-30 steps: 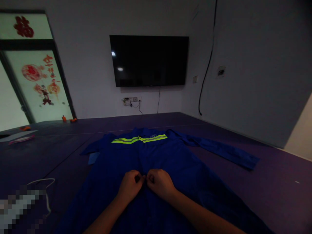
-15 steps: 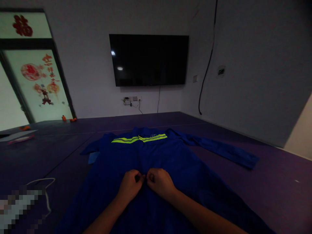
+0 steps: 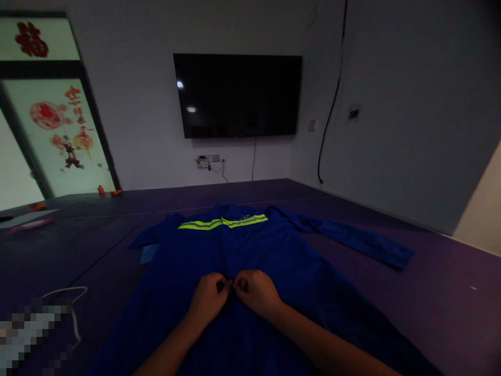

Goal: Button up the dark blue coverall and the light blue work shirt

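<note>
A blue work jacket (image 3: 274, 261) lies spread out with its collar at the far side. A yellow-green and grey reflective band (image 3: 245, 221) crosses its chest. Its right-hand sleeve (image 3: 360, 241) stretches out to the side, while the other looks folded in. My left hand (image 3: 209, 295) and my right hand (image 3: 256, 292) meet at the middle of the jacket front, fingertips nearly touching. Both are closed in a pinch on the cloth along the front opening. Whether a button or zip is between the fingers is too dark to see.
The jacket rests on a purple mat floor (image 3: 442, 292). At the left lie a pixelated object (image 3: 31, 334), a white cord (image 3: 76, 318) and a flat pale item (image 3: 27, 218). A television (image 3: 238, 96) hangs on the far wall; a black cable (image 3: 331, 115) dangles at right.
Both hands keep the same pinch at the jacket front, with hardly any movement. The whole view has shifted very slightly.
</note>
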Demonstrator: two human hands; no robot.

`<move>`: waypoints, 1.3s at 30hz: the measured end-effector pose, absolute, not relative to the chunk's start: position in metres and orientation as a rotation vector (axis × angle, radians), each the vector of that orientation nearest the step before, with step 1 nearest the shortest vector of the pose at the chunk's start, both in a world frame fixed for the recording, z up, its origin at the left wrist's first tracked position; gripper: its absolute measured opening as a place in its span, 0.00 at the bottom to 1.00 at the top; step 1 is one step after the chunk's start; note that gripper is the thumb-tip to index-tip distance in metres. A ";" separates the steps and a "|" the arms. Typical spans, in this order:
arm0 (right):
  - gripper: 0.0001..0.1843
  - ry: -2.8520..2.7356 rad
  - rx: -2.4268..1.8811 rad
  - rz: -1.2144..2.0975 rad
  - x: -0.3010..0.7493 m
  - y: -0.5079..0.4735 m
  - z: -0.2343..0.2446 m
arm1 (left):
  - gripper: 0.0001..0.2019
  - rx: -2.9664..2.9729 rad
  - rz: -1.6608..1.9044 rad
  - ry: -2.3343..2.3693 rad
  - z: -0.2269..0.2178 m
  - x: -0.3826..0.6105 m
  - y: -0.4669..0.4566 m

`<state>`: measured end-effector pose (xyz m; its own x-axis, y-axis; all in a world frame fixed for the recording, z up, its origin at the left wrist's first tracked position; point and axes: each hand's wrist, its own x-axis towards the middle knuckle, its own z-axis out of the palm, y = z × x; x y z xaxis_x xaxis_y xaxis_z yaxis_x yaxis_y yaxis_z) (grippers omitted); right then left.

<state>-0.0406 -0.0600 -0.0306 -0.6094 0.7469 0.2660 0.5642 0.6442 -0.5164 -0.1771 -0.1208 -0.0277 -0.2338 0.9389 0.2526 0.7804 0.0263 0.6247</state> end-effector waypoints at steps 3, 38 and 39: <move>0.09 -2.416 -1.024 0.524 -0.041 -0.059 -0.032 | 0.14 1.786 0.994 2.071 -0.029 -0.177 -0.120; 0.08 -2.381 -0.931 0.588 -0.041 -0.059 -0.032 | 0.15 1.525 1.137 1.958 -0.025 -0.177 -0.119; 0.08 -2.380 -0.927 0.596 -0.041 -0.059 -0.031 | 0.15 1.513 1.144 1.953 -0.025 -0.177 -0.119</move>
